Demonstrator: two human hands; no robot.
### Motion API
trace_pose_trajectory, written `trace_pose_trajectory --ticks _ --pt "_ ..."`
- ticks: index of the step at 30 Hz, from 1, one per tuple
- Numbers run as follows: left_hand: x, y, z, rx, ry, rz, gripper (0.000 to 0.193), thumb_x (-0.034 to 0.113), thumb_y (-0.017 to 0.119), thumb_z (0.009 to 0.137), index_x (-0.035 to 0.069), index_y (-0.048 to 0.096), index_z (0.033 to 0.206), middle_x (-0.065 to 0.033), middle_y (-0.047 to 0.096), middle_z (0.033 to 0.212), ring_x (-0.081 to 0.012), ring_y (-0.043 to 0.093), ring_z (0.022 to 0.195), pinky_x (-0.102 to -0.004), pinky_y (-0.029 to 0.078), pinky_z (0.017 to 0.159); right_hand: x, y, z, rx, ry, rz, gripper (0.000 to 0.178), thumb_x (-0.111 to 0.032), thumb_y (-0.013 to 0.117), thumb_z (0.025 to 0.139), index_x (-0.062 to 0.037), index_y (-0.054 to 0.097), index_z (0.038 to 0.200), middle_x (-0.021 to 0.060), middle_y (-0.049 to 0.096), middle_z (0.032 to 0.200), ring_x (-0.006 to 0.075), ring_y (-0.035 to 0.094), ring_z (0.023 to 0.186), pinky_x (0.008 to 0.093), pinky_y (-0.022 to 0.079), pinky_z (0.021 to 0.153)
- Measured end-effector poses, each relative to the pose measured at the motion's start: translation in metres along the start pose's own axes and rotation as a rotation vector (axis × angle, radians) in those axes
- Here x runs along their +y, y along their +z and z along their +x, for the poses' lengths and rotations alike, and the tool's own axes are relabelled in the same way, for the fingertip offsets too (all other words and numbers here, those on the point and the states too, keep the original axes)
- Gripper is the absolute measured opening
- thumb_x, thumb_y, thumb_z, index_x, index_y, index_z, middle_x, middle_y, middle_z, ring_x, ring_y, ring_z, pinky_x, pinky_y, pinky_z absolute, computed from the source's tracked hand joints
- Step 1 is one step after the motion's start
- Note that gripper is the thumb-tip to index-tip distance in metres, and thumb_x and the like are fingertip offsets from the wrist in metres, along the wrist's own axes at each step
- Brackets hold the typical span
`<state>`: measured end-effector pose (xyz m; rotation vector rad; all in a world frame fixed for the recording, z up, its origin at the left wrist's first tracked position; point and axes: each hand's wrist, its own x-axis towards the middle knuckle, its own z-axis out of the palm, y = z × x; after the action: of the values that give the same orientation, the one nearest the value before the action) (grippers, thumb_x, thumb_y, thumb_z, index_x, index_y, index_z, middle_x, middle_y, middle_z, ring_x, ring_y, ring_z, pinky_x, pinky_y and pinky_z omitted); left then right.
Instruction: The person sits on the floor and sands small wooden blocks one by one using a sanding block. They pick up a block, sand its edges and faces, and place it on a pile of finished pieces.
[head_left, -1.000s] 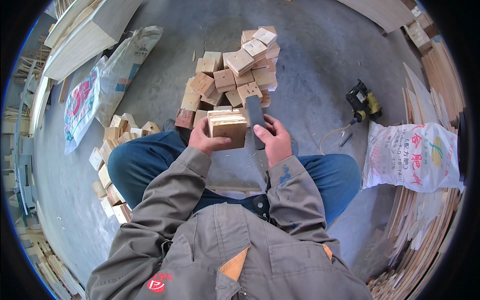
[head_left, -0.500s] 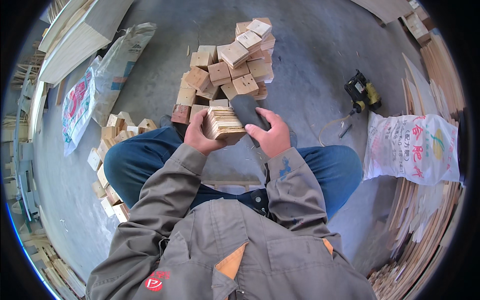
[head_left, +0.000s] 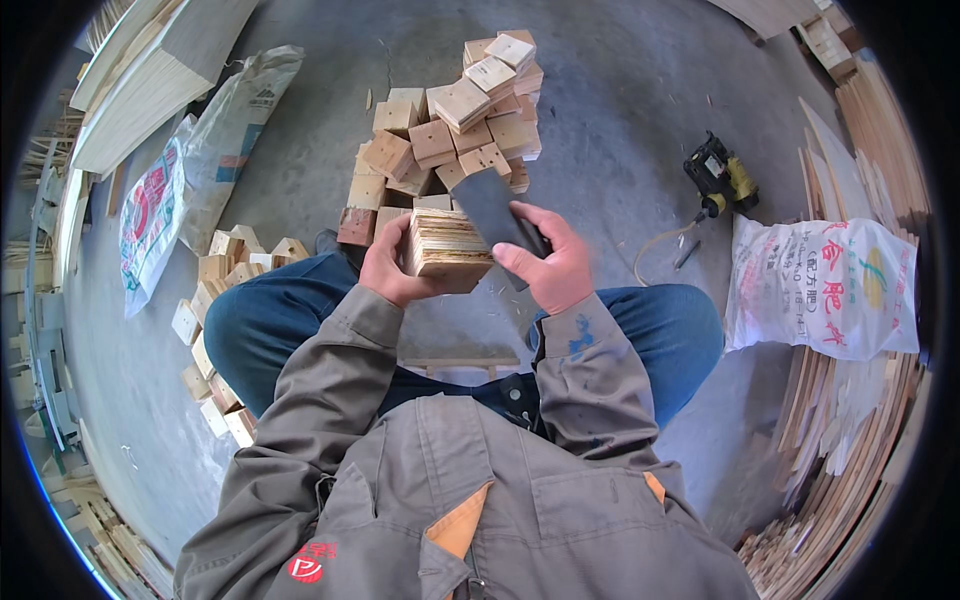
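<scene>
My left hand (head_left: pixel 388 268) is wrapped round the left side of a plywood block (head_left: pixel 450 245), whose layered edges face up and to the right. In my right hand (head_left: pixel 553 262) is a flat, dark grey sanding block (head_left: pixel 487 205), gripped near its lower right end with the thumb on top. The sanding block slants across the right edge of the plywood block; whether the two touch I cannot tell. Just beyond my hands rises a heap of similar wooden blocks (head_left: pixel 433 143), some with drilled holes.
More wooden blocks (head_left: pixel 212 290) lie beside my left knee. A black and yellow power tool (head_left: pixel 722 172) with a hose rests on the floor at right, near a white printed sack (head_left: pixel 822 290). Wood strips (head_left: pixel 850 430) are piled at the right, and plastic sacks (head_left: pixel 225 150) lie far left.
The sanding block has turned slightly, its far end shifting left. My right hand has moved a little to the right. My left hand still holds the plywood block.
</scene>
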<state>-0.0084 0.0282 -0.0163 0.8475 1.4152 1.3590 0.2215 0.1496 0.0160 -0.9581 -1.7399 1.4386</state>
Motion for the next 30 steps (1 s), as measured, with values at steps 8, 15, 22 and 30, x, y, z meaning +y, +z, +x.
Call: trace_pose_trajectory --ticks 8,15,22,30 --pt "0.005 -0.001 -0.002 -0.052 -0.038 -0.103 0.107 0.006 0.094 0.052 -0.002 0.044 0.146 -0.0113 0.06 0.137 -0.0225 0.058 0.129 -0.0368 0.043 0.113 0.017 -0.006 0.003 0.128 -0.058 -0.32 0.056 -0.021 0.085 0.075 -0.0022 0.069 0.126 0.0171 0.067 0.125 0.0309 0.063 0.119 0.0386 0.048 0.105" --pt "0.011 -0.001 0.0 -0.074 -0.128 -0.191 0.104 0.003 0.09 0.05 -0.003 0.047 0.145 -0.0106 0.062 0.134 -0.0225 0.059 0.128 -0.0378 0.044 0.112 -0.016 -0.013 -0.001 -0.13 -0.184 -0.135 0.055 -0.017 0.086 0.073 -0.0035 0.072 0.124 0.0209 0.063 0.135 0.03 0.061 0.125 0.0374 0.046 0.107" --pt "0.012 -0.004 -0.002 -0.191 -0.174 -0.115 0.102 0.003 0.088 0.048 -0.003 0.05 0.143 -0.0093 0.064 0.131 -0.021 0.06 0.123 -0.0356 0.043 0.111 -0.01 -0.003 -0.001 -0.095 -0.144 -0.258 0.053 -0.02 0.084 0.073 -0.0048 0.072 0.122 0.0226 0.064 0.13 0.0349 0.06 0.125 0.042 0.047 0.106" --pt "0.01 -0.004 0.001 -0.237 -0.199 -0.198 0.099 0.003 0.079 0.048 -0.004 0.051 0.142 -0.0094 0.065 0.132 -0.022 0.06 0.124 -0.0357 0.044 0.11 0.0 -0.015 0.003 0.159 -0.092 -0.207 0.051 -0.02 0.084 0.075 -0.0044 0.071 0.121 0.0175 0.066 0.128 0.0317 0.062 0.12 0.0401 0.048 0.106"
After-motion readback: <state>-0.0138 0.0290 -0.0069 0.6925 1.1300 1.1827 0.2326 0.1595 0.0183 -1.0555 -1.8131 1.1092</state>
